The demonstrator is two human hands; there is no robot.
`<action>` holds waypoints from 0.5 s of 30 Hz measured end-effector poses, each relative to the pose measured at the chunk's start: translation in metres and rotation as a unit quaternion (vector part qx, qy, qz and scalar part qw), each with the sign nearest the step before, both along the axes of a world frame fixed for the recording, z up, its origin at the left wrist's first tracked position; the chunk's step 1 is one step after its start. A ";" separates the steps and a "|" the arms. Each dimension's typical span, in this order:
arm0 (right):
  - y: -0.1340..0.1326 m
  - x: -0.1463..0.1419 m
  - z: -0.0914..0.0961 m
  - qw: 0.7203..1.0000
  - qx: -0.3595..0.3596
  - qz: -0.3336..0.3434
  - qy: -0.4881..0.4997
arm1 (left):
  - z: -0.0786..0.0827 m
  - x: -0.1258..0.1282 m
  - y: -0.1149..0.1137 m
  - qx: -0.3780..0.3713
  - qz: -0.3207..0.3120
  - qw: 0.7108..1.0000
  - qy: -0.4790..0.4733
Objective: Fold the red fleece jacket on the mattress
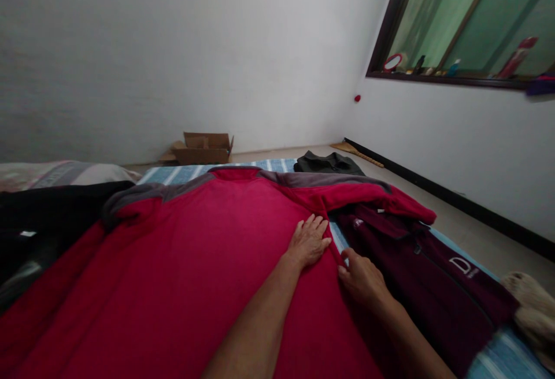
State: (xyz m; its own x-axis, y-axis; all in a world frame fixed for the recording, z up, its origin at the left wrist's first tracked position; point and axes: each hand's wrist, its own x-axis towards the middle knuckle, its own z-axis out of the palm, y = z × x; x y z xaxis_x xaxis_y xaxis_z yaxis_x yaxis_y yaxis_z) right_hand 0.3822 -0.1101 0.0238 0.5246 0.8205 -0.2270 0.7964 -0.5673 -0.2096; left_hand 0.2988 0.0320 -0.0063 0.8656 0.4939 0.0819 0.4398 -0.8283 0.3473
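Observation:
A red jacket [208, 263] with grey shoulders lies spread out, its collar at the far end and its sleeves out to both sides. My left hand [309, 242] rests flat on the jacket below the right-hand sleeve, fingers stretched out. Close beside it, my right hand [363, 275] is closed, with thumb and fingers pinching the jacket's side edge. Under that sleeve and to the right lies a dark maroon garment [433, 269] with a zip and a white letter D.
Blue striped bedding [503, 356] shows beneath the clothes. Black clothing [65, 211] lies left, a dark folded garment [329, 163] at the far edge. Beyond stand an open cardboard box [203, 151] and a white wall [173, 49]. A beige fluffy thing [531, 304] sits at right.

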 end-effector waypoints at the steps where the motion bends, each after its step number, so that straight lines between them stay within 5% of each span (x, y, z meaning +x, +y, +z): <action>1: -0.002 0.000 0.000 1.000 -0.004 0.000 -0.003 | 0.000 0.000 0.000 -0.001 -0.001 1.000 0.004; 9: -0.013 -0.006 0.011 0.999 -0.007 0.011 -0.042 | 0.003 -0.004 -0.002 -0.006 0.004 1.000 -0.008; 15: -0.011 0.029 0.056 0.992 0.111 -0.037 -0.049 | 0.004 -0.006 -0.002 -0.017 0.010 1.000 -0.011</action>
State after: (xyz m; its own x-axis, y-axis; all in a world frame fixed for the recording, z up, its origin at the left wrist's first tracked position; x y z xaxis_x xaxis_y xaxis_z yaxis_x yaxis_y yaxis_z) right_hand 0.4115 -0.1209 0.0795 0.5952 0.8035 0.0095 0.7774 -0.5728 -0.2598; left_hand 0.2929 0.0303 -0.0027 0.8540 0.5135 0.0838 0.4474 -0.8071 0.3853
